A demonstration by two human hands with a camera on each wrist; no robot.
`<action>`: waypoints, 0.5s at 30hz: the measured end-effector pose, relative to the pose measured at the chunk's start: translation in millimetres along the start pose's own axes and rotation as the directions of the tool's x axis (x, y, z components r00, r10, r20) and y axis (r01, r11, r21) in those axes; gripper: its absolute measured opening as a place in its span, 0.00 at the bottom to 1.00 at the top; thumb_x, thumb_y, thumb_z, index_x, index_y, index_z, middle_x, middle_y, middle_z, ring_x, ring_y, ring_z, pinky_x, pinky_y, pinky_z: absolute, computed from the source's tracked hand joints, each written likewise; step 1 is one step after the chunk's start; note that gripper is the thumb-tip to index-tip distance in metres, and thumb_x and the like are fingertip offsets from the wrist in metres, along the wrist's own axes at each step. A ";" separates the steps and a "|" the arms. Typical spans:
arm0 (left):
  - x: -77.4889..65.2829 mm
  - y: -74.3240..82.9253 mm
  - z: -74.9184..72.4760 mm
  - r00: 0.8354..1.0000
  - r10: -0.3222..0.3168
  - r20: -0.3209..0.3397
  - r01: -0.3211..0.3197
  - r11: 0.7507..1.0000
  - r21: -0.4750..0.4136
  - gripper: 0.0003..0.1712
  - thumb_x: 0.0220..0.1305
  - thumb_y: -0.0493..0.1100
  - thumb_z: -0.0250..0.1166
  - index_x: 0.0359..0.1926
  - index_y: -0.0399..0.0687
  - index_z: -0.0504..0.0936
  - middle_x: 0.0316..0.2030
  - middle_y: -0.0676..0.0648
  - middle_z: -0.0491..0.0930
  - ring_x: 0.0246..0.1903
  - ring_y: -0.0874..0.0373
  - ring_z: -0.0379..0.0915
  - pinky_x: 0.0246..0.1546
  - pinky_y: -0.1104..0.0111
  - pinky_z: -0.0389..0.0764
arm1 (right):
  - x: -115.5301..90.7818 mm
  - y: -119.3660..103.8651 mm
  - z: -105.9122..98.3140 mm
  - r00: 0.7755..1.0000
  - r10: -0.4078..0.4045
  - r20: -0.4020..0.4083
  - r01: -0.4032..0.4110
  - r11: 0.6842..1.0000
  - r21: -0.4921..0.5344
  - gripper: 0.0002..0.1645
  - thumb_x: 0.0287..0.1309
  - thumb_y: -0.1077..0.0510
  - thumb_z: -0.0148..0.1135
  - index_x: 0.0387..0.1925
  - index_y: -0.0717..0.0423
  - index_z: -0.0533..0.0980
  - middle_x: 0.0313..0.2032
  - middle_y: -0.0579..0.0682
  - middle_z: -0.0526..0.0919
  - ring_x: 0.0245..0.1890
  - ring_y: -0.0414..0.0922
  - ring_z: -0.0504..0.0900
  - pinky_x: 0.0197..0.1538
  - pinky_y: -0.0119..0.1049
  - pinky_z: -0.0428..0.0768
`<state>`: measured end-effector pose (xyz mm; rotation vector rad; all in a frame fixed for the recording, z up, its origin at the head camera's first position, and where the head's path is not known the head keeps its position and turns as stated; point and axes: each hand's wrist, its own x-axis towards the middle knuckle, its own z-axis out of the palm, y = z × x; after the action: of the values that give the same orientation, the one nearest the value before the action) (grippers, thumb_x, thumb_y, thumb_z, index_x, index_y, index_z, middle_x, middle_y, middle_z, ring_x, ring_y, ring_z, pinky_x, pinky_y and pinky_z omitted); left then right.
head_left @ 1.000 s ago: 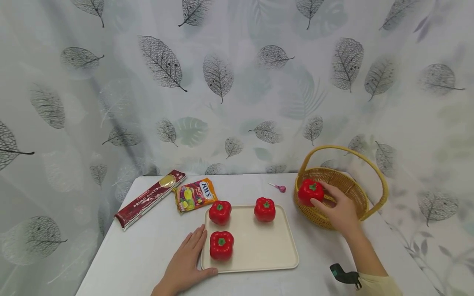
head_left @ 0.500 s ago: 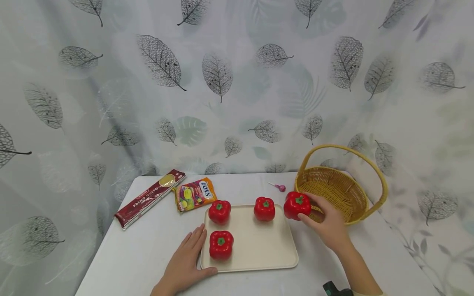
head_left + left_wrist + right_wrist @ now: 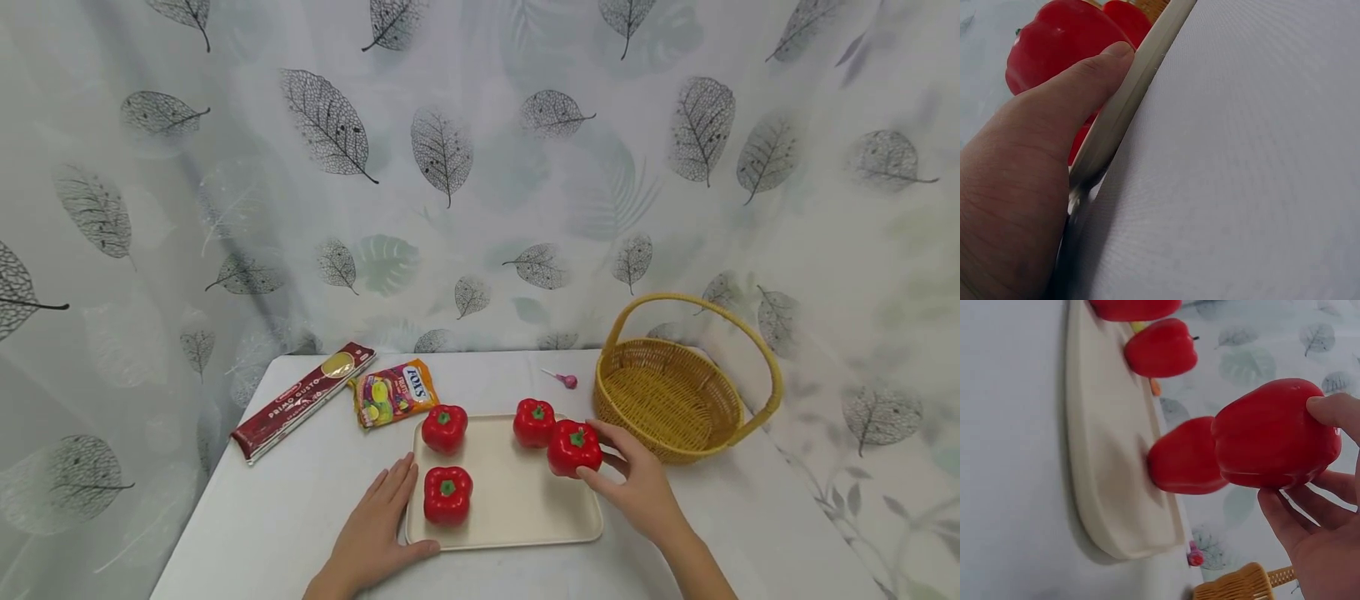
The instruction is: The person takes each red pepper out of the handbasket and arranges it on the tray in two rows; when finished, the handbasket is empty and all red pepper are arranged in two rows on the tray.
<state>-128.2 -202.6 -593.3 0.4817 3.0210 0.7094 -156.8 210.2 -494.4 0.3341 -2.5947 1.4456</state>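
Observation:
My right hand [image 3: 632,479] grips a red bell pepper [image 3: 574,448] between thumb and fingers. In the right wrist view that held pepper [image 3: 1275,434] hangs above the cream tray [image 3: 1107,450], clear of its surface. Three more red peppers sit on the tray [image 3: 517,517]: one at back left [image 3: 445,429], one at front left [image 3: 447,496], one at back right [image 3: 534,422], partly behind the held one. My left hand [image 3: 378,529] lies against the tray's left side with straight fingers, its thumb [image 3: 1094,72] touching the front rim.
A yellow wicker basket [image 3: 667,400] with a tall handle stands right of the tray. Behind the tray lies a purple lollipop [image 3: 570,382]. At back left are an orange candy bag [image 3: 396,393] and a long dark red spaghetti packet [image 3: 303,402]. A leaf-patterned curtain [image 3: 480,167] hangs behind.
My right hand has carried the pepper leftward and toward me, from the basket's opening to above the tray's right part. The left hand and tray have stayed in place.

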 end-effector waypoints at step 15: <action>-0.8 -2.0 1.6 1.000 -0.007 -0.018 0.007 1.000 -0.010 0.75 0.50 0.92 0.61 0.85 0.47 0.62 0.85 0.49 0.57 0.83 0.52 0.50 0.80 0.48 0.55 | -17.7 9.7 35.4 0.985 0.113 0.131 -0.127 0.987 0.102 0.42 0.57 0.54 0.86 0.71 0.52 0.78 0.66 0.47 0.82 0.66 0.54 0.80 0.62 0.48 0.85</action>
<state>-127.9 -203.9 -595.7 0.4671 3.0328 0.7315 -143.1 187.1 -525.1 0.2946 -2.6807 1.6628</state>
